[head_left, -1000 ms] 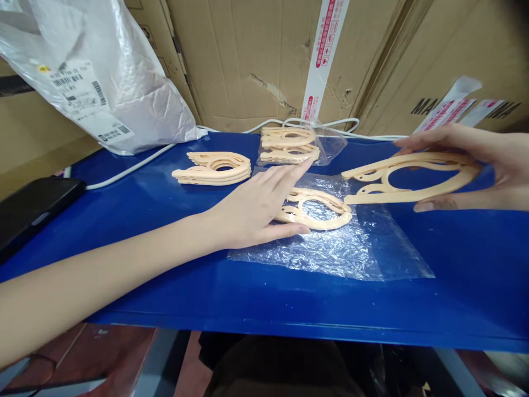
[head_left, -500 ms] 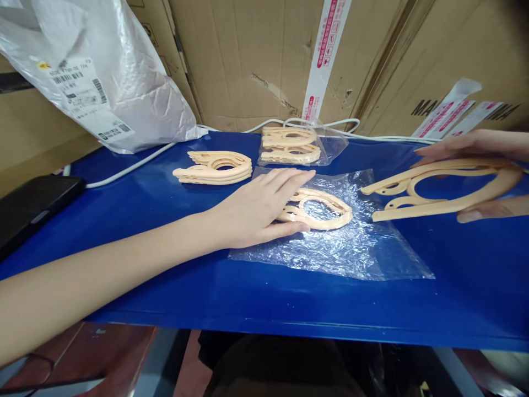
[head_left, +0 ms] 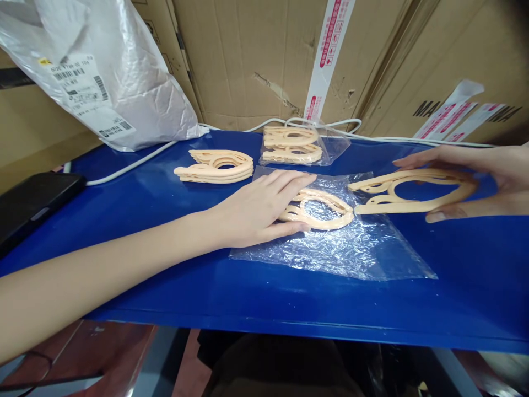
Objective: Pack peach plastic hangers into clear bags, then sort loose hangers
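- The left hand lies flat, palm down, fingers stretched out and close together. Its fingertips rest on the near end of a curved peach piece that sits on a crinkled clear bag.
- The right hand pinches a second, larger-looking peach piece, thumb under and fingers over. This held piece hovers just above the blue surface, and its forked tips are just beside the one lying on the bag.
- Behind the left hand are a loose stack of peach pieces and a bagged bundle. A white cable runs along the back edge, under the cardboard boxes.
- A white mailer bag slumps at the far left, and a black device lies below it at the surface's left edge.
- My worry is the film. It looks slick, so a push from the incoming tips could skate the lying piece out from under the flat fingers.
- The tips could also catch a wrinkle and drag the whole bag along, or the two forked ends could snag each other.
- The right-hand grip sits at the far end of a long, thin curve, so I suspect the free end could twist or dip easily.
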Demonstrator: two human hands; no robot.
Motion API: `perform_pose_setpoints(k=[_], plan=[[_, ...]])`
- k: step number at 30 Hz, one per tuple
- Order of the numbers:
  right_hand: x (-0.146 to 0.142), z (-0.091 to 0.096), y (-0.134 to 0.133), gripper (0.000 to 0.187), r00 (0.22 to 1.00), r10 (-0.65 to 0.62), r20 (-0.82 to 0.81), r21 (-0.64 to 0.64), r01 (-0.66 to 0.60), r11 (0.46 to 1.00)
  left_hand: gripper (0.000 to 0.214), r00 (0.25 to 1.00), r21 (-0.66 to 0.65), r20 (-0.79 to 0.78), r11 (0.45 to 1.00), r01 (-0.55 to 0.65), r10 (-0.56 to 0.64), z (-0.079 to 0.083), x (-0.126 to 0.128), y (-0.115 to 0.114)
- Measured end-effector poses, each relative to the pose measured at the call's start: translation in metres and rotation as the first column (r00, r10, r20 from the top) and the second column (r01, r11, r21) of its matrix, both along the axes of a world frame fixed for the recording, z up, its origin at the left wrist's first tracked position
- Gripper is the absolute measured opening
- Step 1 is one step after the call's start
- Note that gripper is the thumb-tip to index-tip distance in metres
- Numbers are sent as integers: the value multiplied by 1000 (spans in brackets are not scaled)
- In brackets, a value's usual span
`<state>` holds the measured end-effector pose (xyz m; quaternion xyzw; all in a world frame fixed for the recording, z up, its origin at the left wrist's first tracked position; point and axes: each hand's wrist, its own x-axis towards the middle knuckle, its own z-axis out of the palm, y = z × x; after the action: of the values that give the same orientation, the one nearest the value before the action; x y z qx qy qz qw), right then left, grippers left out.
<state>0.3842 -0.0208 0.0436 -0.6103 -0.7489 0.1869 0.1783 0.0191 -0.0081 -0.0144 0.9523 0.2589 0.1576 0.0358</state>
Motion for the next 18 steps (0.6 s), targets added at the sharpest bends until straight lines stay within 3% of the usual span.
perform_pose_setpoints(k=[2,4,9,14,18], plan=[[1,-2,1,74,996,86,37,-133,-80,988,69,1000,3,1,1000,4,-4,0,0,0],[1,-1,1,72,990,120,79,-121,-110,987,69,1000,6,1,1000,4,-4,0,0,0],[-5,4,-8,71,999,16,-40,-176,-23,984,69,1000,-7,-16,1000,-6,5,1,0,-1],[-10,6,-11,68,997,76,-15,-137,-77,988,67,1000,-18,-21,1000,-4,4,1,0,0],[-12,9,-15,67,992,102,78,0,-102,995,64,1000,-21,-19,1000,2,-2,-1,0,0]])
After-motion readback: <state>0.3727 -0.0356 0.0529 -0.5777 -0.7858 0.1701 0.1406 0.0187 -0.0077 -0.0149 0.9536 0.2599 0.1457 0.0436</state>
